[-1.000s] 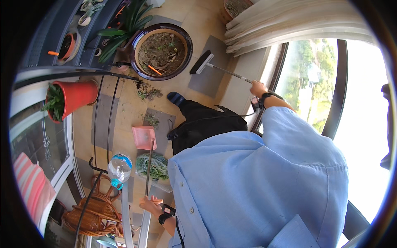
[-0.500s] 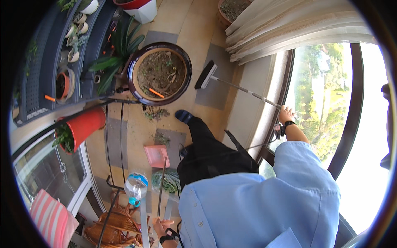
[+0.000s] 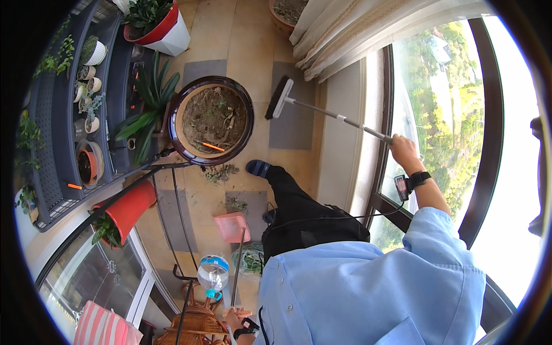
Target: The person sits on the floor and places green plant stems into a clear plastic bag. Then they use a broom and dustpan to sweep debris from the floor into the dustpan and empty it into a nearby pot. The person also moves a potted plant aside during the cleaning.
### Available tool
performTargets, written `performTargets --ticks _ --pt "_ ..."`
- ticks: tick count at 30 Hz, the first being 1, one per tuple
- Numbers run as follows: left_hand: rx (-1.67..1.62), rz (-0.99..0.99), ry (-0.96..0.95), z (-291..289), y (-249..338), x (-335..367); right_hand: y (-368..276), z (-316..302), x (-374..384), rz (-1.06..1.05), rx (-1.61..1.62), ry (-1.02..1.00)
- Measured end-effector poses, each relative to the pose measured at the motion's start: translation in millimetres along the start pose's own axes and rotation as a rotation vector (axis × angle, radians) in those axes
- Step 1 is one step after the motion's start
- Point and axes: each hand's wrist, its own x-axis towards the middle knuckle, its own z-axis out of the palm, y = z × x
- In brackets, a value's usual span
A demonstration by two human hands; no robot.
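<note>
Red pot, plant inside: tilted in view, far left. Clear bottle, turquoise cap: 11 o'clock from the left hand. Large dark-rimmed pot, soil-filled: 12 o'clock from same. Dustpan, pink, long-handled: pan on floor, 12 o'clock from left hand, 8 o'clock from right hand. Left hand: gripping dustpan handle's upper end. Broom, dark bristles: head at 10 o'clock from right hand. Right hand: closed around broom handle's end.
</note>
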Motion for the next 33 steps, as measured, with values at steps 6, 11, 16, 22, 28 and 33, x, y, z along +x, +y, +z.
performTargets --ticks 6,11,16,22,28,33 --pt "-0.037 0.033 0.037 11.7 -3.2 -17.2 -71.4 -12.6 84.6 0.018 0.044 -0.053" --pt "-0.192 0.193 0.003 25.5 -9.5 -51.1 -179.1 7.1 148.4 -0.13 0.225 -0.19" --pt "-0.292 0.283 -0.088 36.6 -12.9 -67.6 -261.7 55.2 128.9 -0.137 0.182 -0.344" --pt "-0.299 0.469 0.035 26.5 -45.5 -37.0 -250.4 144.5 5.4 -0.21 0.179 -0.421" --pt "-0.393 0.601 -0.03 -0.9 -93.4 16.5 -248.8 187.0 -141.7 -0.218 0.446 -0.565" --pt "-0.429 0.573 -0.03 -9.6 -110.6 16.0 -268.1 168.8 -220.0 -0.308 0.399 -0.661"
